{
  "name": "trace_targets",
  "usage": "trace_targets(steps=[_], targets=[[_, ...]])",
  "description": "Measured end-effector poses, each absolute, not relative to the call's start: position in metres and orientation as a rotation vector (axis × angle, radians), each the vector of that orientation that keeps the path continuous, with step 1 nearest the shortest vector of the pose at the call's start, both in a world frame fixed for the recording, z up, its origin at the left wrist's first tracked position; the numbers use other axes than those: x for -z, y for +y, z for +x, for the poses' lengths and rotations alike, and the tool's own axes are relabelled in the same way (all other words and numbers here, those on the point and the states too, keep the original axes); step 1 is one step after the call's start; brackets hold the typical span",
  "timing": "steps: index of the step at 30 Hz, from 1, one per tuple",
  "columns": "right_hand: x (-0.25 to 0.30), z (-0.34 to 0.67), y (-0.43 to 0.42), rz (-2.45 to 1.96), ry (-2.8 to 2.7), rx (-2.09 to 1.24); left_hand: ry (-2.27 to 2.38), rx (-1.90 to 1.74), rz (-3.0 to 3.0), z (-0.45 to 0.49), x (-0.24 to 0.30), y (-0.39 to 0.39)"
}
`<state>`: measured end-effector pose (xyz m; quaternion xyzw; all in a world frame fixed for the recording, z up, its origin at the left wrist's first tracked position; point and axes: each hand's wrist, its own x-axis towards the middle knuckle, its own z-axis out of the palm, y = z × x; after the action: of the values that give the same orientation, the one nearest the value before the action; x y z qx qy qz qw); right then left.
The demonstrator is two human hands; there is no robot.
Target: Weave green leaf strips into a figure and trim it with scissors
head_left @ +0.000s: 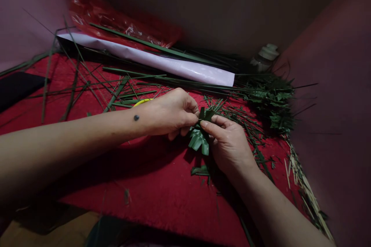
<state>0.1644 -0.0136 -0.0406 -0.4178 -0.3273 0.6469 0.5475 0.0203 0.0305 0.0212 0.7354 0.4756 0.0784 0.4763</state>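
Observation:
Between both hands, above the red cloth, is a small woven piece of green leaf strips [198, 139] with cut ends fanning downward. My left hand [176, 114] comes in from the left, its thumb and forefinger pinched at the upper left edge of the piece. My right hand [228, 139] grips the piece from the right, thumb in front and fingers partly hidden behind. A yellow-handled object [143, 102], mostly covered by my left wrist, lies behind it. Short leaf scraps [200, 170] rest on the cloth just below the hands.
Long green leaf strips [118, 94] are strewn at the back left, near a rolled white sheet [185, 67] and a red plastic bag [116, 21]. A heap of woven leaf pieces [278, 100] and a white-capped bottle [265, 58] stand back right. Pale sticks [307, 189] line the right edge.

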Motion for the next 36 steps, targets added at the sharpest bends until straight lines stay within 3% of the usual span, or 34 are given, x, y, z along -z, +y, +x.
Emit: trace_targets(steps=[21, 36], targets=[[0.039, 0.167, -0.017, -1.059, -0.888, -1.468, 1.207, -0.197, 1.814, 0.022, -0.018, 0.029], [0.027, 0.162, -0.025, -1.254, -1.345, -0.877, 1.195, -0.243, 1.826, 0.025, -0.017, 0.023]])
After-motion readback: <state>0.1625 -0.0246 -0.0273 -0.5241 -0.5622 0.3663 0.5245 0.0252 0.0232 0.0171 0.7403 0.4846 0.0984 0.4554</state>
